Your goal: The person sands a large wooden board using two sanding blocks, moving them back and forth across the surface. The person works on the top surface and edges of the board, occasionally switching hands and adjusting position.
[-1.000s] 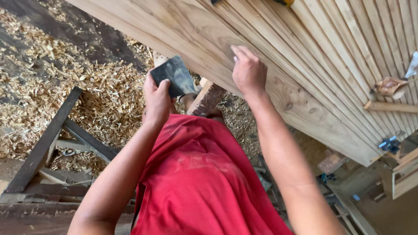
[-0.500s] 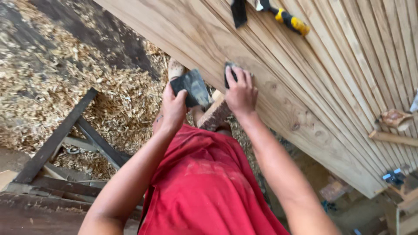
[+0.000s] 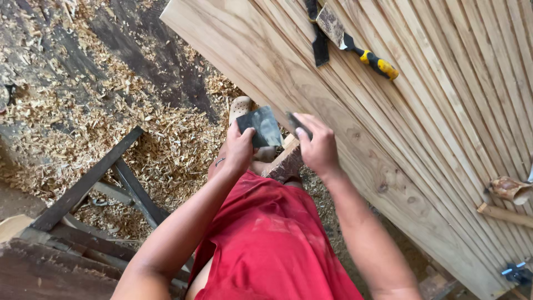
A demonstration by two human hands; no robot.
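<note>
Head view | left hand [image 3: 240,149] grips dark sandpaper sheet [image 3: 264,126] | right hand [image 3: 317,149] pinches small dark piece [image 3: 296,123] at wooden plank [image 3: 311,94] edge | chisel [image 3: 355,45] far right

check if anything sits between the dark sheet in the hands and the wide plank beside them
Nothing visible does. The left hand pinches one end of the dark sanding sheet, the right hand grips the other end at the edge of the wide plank. The chisel lies farther up the boards, clear of them.
</note>
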